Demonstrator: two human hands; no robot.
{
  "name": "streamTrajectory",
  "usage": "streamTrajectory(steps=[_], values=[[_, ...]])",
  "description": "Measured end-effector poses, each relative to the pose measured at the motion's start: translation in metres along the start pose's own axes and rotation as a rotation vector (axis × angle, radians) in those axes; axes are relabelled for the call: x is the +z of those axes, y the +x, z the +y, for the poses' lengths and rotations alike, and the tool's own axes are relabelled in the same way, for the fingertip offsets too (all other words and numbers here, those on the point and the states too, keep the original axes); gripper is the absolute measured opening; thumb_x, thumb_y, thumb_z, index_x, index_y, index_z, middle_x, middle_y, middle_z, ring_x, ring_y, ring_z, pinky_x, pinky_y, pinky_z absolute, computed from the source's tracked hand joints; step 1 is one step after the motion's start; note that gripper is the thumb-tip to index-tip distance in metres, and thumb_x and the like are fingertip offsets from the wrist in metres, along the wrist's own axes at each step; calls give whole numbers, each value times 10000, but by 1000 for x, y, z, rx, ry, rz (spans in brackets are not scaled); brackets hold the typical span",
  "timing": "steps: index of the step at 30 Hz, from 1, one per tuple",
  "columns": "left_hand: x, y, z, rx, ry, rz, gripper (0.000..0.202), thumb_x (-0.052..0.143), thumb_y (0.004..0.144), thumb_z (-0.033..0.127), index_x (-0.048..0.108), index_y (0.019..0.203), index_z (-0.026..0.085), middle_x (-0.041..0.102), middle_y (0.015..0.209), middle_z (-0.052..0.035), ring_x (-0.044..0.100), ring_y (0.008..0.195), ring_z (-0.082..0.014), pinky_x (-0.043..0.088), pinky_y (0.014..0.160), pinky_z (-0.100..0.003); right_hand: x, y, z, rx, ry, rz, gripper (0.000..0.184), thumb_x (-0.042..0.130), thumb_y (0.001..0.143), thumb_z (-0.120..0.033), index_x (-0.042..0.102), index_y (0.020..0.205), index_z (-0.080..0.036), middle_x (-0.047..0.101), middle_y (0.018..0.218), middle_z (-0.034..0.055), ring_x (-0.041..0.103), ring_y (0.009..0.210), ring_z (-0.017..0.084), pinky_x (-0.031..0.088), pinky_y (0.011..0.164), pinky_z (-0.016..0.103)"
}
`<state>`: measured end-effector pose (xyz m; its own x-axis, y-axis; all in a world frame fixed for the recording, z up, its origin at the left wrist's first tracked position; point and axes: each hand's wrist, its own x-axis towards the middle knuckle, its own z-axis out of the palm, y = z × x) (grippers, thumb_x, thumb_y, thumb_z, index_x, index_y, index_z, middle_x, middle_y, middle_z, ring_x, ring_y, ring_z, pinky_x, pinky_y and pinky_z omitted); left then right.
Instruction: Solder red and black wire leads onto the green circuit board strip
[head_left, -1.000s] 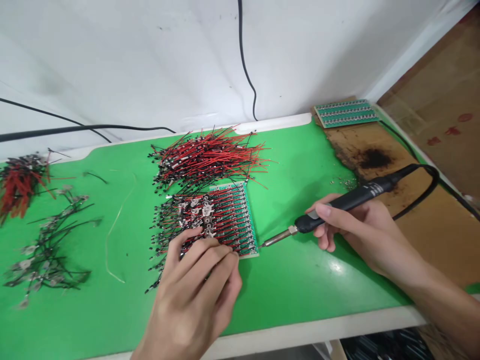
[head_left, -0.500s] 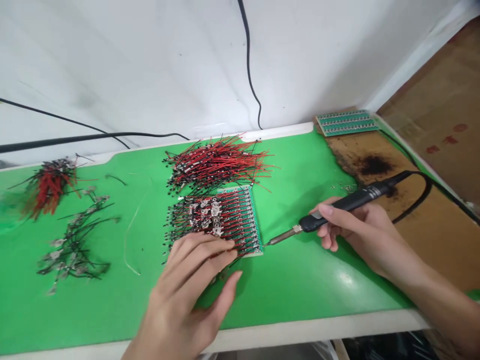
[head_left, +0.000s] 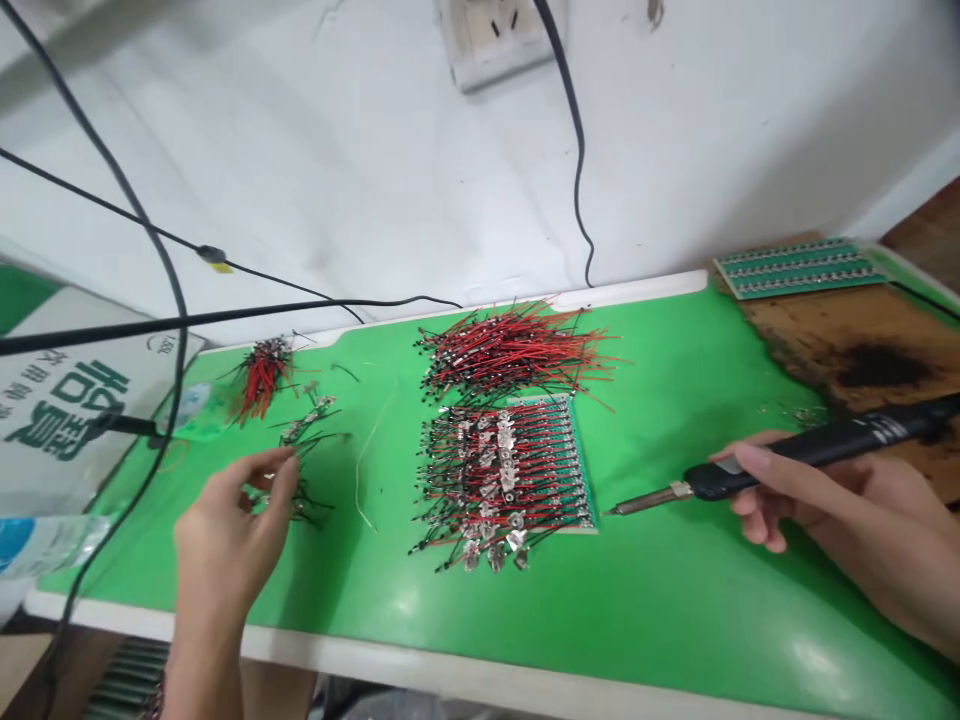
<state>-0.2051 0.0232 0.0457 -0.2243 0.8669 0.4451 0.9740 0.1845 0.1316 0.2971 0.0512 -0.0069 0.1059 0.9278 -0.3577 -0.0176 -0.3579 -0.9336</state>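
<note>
My right hand (head_left: 825,510) is closed round the black handle of a soldering iron (head_left: 795,465). The iron's tip points left, just off the right edge of a green circuit board (head_left: 585,490). Rows of red and black wires with small metal tabs (head_left: 499,460) lie across that board. Over on the left, my left hand (head_left: 232,525) hovers at a loose pile of black wires with metal tabs (head_left: 304,425), thumb and forefinger pinched together. Whatever sits between those fingertips is too small to make out.
A heap of red wires (head_left: 517,350) lies behind the board, with a smaller red bunch (head_left: 262,380) at back left. A scorched brown board (head_left: 847,350) carries another circuit board (head_left: 799,268). Black cables (head_left: 180,300) hang at the left, near a plastic bottle (head_left: 52,540).
My left hand has left the wired circuit board and moved left to the loose black-wire pile. My right hand still holds the soldering iron. The view has swung left.
</note>
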Motion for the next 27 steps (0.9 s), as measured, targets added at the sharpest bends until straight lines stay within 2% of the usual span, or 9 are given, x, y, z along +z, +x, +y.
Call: streamTrajectory(steps=[4,7,10,14,17,20,22,25,27], values=[[6,14,-9,2,-4,-123,386,621,988,579,777,905,236,728,713,-10,611,575,-195,462,549,-316,3,1,-2,48,6,53,647,1027,485,-747,854,672,-152,697,584,135,614,462,204,524,380,284],[15,30,-14,69,-10,-168,373,637,926,574,784,1002,239,798,978,-79,713,891,-288,569,788,-399,4,4,-1,74,8,69,631,1033,464,-732,850,659,-160,688,560,131,609,453,207,516,377,284],[26,43,-15,172,-36,-266,377,617,922,545,796,1061,243,781,1119,-99,693,1088,-308,561,1006,-467,5,6,-2,85,8,60,623,1031,459,-727,851,654,-163,696,556,134,610,452,208,512,378,283],[33,59,-11,248,-63,-376,372,584,988,530,759,955,202,749,1015,-88,674,1004,-255,563,960,-456,12,2,-11,102,30,97,668,1039,350,-738,843,613,-156,676,517,135,581,421,195,491,358,279],[27,69,-1,269,-118,-383,353,625,949,538,723,869,209,737,930,-70,680,948,-253,577,911,-440,15,0,-16,78,74,106,659,1057,351,-711,853,636,-152,686,522,134,587,425,190,496,366,273],[13,69,21,240,-228,-274,301,630,937,517,704,893,229,739,903,-52,689,876,-246,596,833,-398,14,0,-17,12,120,84,592,1071,457,-661,866,689,-157,703,546,114,614,447,185,506,391,254],[1,56,45,200,-343,-173,287,637,988,510,703,1008,231,737,877,-24,667,752,-187,585,705,-321,12,-2,-16,-31,154,84,548,1071,520,-635,859,692,-159,705,552,97,618,452,174,504,402,243],[-14,17,93,177,-562,-65,227,637,1061,451,661,1144,241,753,928,-15,708,722,-133,600,621,-230,10,-11,-10,-42,207,79,514,1061,592,-610,850,692,-152,709,561,82,629,455,169,494,404,240],[-19,-16,126,182,-808,-106,183,677,1051,294,675,1230,255,728,878,2,708,649,-113,621,593,-206,10,-19,-4,-43,232,60,476,1039,673,-590,862,733,-152,721,580,74,645,470,166,505,425,238]])
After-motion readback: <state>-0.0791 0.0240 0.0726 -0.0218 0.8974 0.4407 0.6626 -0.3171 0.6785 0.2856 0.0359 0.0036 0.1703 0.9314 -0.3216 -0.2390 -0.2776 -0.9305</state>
